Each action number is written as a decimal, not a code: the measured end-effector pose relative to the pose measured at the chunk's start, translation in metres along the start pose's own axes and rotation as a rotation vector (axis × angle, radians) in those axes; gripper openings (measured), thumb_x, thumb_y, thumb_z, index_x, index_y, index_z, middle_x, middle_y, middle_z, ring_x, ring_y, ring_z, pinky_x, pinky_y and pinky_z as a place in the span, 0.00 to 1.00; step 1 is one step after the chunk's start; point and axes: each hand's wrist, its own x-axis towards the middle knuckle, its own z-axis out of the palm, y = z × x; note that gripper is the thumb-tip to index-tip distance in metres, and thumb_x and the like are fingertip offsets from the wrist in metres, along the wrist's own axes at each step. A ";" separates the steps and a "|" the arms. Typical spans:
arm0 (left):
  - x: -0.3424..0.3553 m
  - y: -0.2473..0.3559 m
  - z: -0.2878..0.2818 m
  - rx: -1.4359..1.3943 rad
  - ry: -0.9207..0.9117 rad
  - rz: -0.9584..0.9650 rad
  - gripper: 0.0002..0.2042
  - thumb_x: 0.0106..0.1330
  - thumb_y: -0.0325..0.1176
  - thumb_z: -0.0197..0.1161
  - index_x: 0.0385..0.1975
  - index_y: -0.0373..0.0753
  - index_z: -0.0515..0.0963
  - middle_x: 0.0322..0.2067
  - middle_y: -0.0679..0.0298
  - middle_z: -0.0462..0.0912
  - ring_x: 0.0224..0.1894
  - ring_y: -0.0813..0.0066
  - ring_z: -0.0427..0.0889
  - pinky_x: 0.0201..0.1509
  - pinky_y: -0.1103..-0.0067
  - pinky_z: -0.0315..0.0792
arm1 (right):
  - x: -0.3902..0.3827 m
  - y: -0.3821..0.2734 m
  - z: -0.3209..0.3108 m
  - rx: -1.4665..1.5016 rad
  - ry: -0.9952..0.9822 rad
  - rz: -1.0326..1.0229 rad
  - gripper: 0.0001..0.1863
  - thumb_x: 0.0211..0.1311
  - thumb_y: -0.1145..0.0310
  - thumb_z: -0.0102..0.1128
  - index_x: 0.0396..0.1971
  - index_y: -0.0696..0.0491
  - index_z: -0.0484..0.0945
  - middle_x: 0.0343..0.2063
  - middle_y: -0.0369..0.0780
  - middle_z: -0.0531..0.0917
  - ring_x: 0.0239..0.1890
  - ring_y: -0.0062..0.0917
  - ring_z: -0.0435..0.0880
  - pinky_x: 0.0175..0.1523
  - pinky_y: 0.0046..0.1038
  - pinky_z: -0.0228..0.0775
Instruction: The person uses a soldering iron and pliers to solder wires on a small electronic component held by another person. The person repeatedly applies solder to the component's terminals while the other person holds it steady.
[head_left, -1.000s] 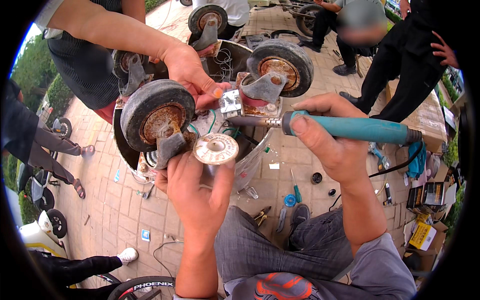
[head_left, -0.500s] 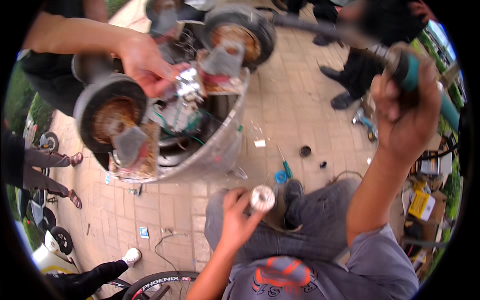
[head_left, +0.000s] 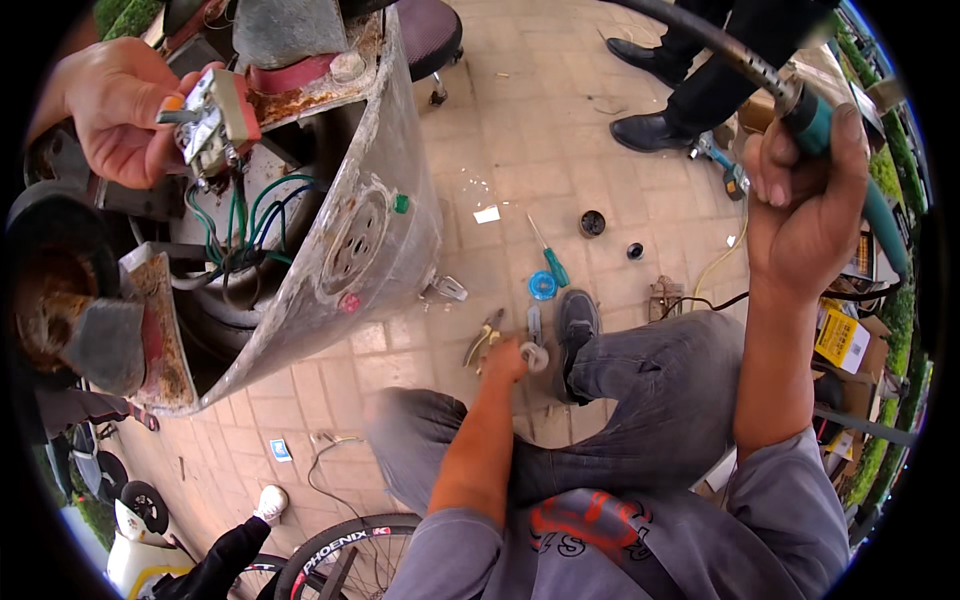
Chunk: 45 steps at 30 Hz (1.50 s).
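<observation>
My right hand (head_left: 805,205), raised at the right, is closed round the teal handle of a soldering iron (head_left: 815,115); its dark perforated barrel points up and left. Low between my knees, my left hand (head_left: 505,360) is closed at a small pale spool of solder wire (head_left: 536,357), its fingers partly hidden. Just beyond lie pliers (head_left: 484,335) with yellowish handles. Another person's hand (head_left: 125,115) at the upper left holds a switch-like metal part (head_left: 215,122) with a short shaft. Green wires (head_left: 240,215) run from that part into an overturned, scuffed metal housing (head_left: 385,235).
A green-handled screwdriver (head_left: 553,262), a blue ring-shaped roll (head_left: 542,286) and black round caps (head_left: 592,223) lie on the paving. A wheel (head_left: 45,260) sticks up from the housing. Another person's black shoes (head_left: 655,130) stand ahead. A cord (head_left: 735,298) trails at the right.
My left hand has lowered with the spool toward the floor by the pliers. The view has shifted, bringing the housing nearer the upper left. My right hand still holds the soldering iron up.
</observation>
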 end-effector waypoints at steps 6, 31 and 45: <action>0.008 -0.011 -0.028 0.169 0.057 -0.186 0.22 0.63 0.41 0.60 0.56 0.45 0.69 0.54 0.57 0.73 0.59 0.52 0.73 0.58 0.58 0.67 | -0.014 0.007 -0.010 -0.005 0.017 0.129 0.24 0.75 0.51 0.42 0.44 0.57 0.76 0.18 0.32 0.72 0.13 0.13 0.59 0.24 0.20 0.55; -0.379 -0.001 -0.410 0.118 0.755 0.340 0.20 0.42 0.27 0.69 0.40 0.36 0.81 0.44 0.49 0.74 0.41 0.52 0.80 0.43 0.65 0.78 | 0.015 -0.010 -0.018 0.298 0.257 0.052 0.17 0.73 0.56 0.52 0.40 0.57 0.77 0.19 0.34 0.73 0.16 0.13 0.62 0.26 0.19 0.58; -0.353 0.057 -0.477 1.171 0.868 0.126 0.15 0.61 0.31 0.57 0.47 0.35 0.78 0.58 0.35 0.70 0.59 0.42 0.72 0.65 0.59 0.63 | 0.010 -0.018 -0.008 0.292 0.197 0.078 0.21 0.73 0.53 0.48 0.44 0.58 0.76 0.18 0.33 0.68 0.15 0.13 0.59 0.26 0.19 0.54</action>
